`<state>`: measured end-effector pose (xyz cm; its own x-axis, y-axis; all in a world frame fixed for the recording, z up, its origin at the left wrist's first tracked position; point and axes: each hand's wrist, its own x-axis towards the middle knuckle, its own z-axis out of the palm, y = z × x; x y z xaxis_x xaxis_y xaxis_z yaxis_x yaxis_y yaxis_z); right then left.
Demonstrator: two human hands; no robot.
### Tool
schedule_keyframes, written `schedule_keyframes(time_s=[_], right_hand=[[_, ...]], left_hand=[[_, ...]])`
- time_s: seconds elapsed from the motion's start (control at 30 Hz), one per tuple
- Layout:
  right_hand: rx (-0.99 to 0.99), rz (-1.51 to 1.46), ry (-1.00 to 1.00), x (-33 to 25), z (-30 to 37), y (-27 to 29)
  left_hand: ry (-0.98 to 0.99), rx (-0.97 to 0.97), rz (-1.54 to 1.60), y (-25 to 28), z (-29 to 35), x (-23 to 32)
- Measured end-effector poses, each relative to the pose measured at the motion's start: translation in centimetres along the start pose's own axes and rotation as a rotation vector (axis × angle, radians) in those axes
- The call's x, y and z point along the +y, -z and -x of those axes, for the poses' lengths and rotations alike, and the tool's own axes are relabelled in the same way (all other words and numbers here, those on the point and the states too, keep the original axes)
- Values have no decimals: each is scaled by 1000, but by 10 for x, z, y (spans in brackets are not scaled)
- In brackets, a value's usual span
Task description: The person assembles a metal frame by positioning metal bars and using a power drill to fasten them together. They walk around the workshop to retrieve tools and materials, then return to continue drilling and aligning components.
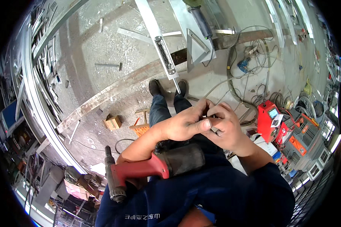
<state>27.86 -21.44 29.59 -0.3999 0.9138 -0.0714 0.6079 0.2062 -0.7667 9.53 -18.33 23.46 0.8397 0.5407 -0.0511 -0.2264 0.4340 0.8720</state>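
Note:
My left hand and my right hand meet in front of my body with their fingers curled together. Whatever sits between the fingers is hidden. A red and dark grey pistol-shaped power tool lies across the crook of my left arm, against my dark blue shirt; neither hand grips it. Beyond the hands, a pale metal tube runs toward my shoes, with a dark slotted fitting set into its near end. A thin rod sticks out from that end between my feet.
A long metal beam crosses ahead of my feet. Past it are a triangular metal frame and a grinder. Cables and a blue tool lie right, near a red machine. A small cardboard box sits left.

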Motion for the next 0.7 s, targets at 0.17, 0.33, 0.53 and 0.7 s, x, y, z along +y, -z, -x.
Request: schedule_keyframes(time_s=[0.17,0.33,0.53,0.7], right_hand=[[101,-2,-62,3,6,-19],[114,-437,-313,6,6,-4],[335,-704,-647,116,-29,-52],[175,-14,-444,188,-58,-151]], left_hand=[[100,-10,-51,0,-8,2],[116,-47,-109,3,-4,-1],[255,-374,-297,4,-1,-3],[194,-325,-228,8,8,-15]])
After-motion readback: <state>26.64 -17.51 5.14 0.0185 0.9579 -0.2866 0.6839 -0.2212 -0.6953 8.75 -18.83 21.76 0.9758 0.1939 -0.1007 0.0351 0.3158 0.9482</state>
